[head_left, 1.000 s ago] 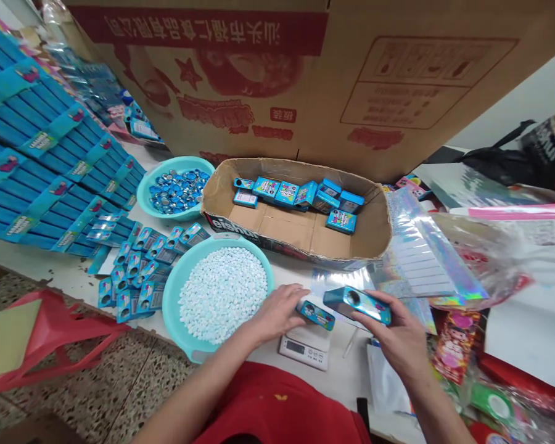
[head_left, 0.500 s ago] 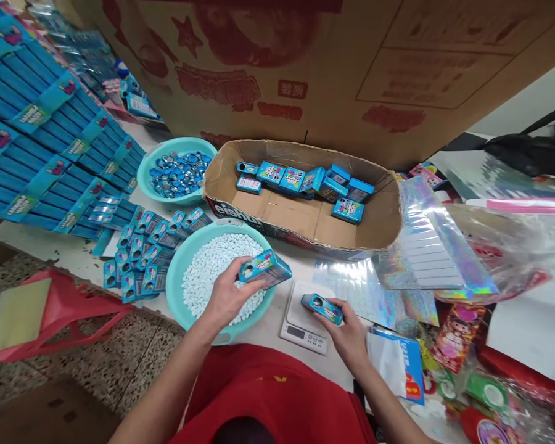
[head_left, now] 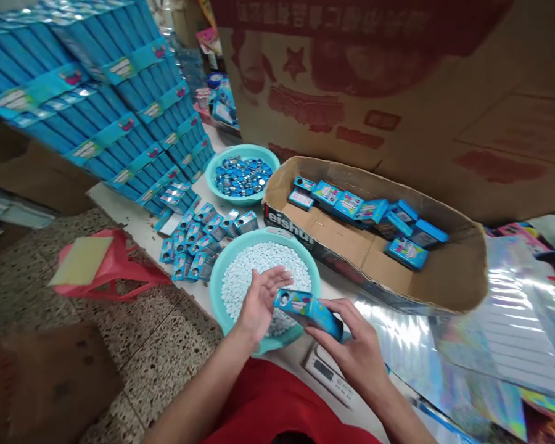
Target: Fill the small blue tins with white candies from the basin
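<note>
My right hand (head_left: 354, 336) grips a blue candy box (head_left: 312, 311) with a round hole in its printed end. The box is tilted, its holed end over the near right part of a turquoise basin (head_left: 216, 280). That basin is full of small pale candies (head_left: 250, 262). My left hand (head_left: 261, 302) is open, palm up and holding nothing, above the candies beside the box's holed end. A white digital scale (head_left: 328, 373) lies below my right hand, partly hidden by it.
Left of the basin stand several holed boxes (head_left: 198, 240). Behind them, another basin (head_left: 213, 185) holds blue and silver caps. A long cardboard tray (head_left: 342, 237) contains several blue boxes. Stacked packs (head_left: 134, 117) rise at far left. A red stool (head_left: 115, 265) stands below the table edge.
My left hand has let go of the box it held and opened. My right hand has moved from above the scale to the basin, holding a box. The view has turned left.
</note>
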